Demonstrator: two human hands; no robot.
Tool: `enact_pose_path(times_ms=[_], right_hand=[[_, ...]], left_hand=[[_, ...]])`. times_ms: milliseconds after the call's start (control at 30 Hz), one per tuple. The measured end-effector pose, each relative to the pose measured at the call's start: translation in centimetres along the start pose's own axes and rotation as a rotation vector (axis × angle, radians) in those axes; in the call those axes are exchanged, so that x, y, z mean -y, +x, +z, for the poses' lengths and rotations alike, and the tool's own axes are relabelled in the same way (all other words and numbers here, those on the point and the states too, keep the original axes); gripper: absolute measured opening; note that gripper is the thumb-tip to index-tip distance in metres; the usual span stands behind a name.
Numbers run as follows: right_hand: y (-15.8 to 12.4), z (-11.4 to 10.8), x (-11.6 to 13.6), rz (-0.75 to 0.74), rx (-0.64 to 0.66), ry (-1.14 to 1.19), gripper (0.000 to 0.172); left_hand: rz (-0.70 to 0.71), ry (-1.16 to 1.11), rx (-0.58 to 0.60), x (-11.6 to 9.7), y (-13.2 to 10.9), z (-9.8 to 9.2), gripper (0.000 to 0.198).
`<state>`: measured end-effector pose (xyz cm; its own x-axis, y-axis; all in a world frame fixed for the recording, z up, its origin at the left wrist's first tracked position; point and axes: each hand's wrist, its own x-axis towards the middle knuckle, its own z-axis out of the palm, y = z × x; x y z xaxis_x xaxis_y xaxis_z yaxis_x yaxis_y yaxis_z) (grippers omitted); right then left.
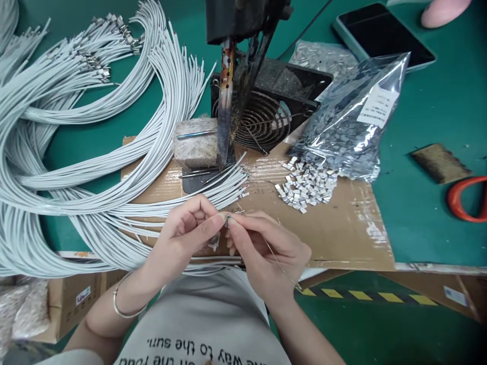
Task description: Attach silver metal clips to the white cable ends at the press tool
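My left hand [194,228] is closed in a pinch, thumb against index finger, in front of the white cables. Touching its fingertips, my right hand [266,243] also pinches. Between the fingertips is a tiny dark piece [228,218], mostly hidden, which I cannot identify. A thin solder wire [277,261] runs through my right hand and trails down past its wrist. Just beyond my hands, a fan of white cables [205,195] ends near a soldering iron [225,106], which points down from a stand. Small white-and-silver pieces [308,185] lie piled to the right.
Large bundles of white cable [34,203] cover the left side. Behind the iron stands a black fan [266,119]. A clear bag of small parts [342,132], a tablet-like device [384,33], a brown sponge [440,162] and red-handled scissors [454,200] lie right. Cardboard [342,238] covers the bench front.
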<state>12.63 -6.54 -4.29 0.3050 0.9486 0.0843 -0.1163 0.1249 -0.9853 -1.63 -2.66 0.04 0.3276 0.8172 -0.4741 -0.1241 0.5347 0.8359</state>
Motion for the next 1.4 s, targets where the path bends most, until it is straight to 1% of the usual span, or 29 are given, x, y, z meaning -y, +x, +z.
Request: enact_pose_path(times_ms=[200,300,367,433,567,633,733,833,933,1067,1200,1267,1400], right_hand=[[0.1,-0.3,-0.1,-0.083,0.025,-0.054,0.037],[0.0,-0.6,-0.1,-0.195,0.039,-0.186,0.045],[0.0,-0.8,0.2,-0.239,0.048,-0.266,0.047],[0.1,-1.0,0.5,-0.178,0.065,-0.247,0.044],[0.6,-1.1,1.2,0.176,0.119,-0.014,0.03],[0.9,-1.2,1.4,0.292,0.13,0.082,0.024],[1.2,-1.2,1.4,0.352,0.12,0.123,0.016],[1.2,-1.0,1.3,0.364,0.101,0.135,0.014],[0.9,-0.4,1.1,0.315,0.047,0.121,0.011],[0.0,0.8,0.4,0.192,-0.093,0.039,0.011],[-1.0,1.8,-0.4,0.073,-0.207,-0.041,0.015],[-1.3,2.0,-0.7,0.027,-0.223,-0.078,0.017],[-1.2,1.6,-0.5,-0.104,-0.154,-0.233,0.029]], left_hand=[[0.015,0.017,-0.014,-0.3,0.2,0.1,0.032],[0.004,0.035,-0.038,-0.3,0.1,0.0,0.027],[0.003,0.061,-0.048,-0.3,0.2,-0.1,0.026],[0.022,0.091,-0.062,-0.2,0.2,-0.1,0.024],[0.13,0.179,-0.129,-0.2,0.1,0.6,0.015],[0.199,0.243,-0.167,0.0,0.0,1.0,0.01],[0.267,0.375,-0.216,0.5,-0.4,1.3,0.008],[0.305,0.483,-0.245,1.2,-0.8,1.3,0.008],[0.317,0.462,-0.227,1.8,-0.9,1.3,0.008],[0.276,0.308,-0.171,2.2,-0.7,2.0,0.008],[0.287,0.264,-0.186,2.0,-0.6,2.4,0.008],[0.272,0.257,-0.182,1.6,-0.5,2.2,0.008],[0.157,0.182,-0.151,0.5,-0.3,1.3,0.013]])
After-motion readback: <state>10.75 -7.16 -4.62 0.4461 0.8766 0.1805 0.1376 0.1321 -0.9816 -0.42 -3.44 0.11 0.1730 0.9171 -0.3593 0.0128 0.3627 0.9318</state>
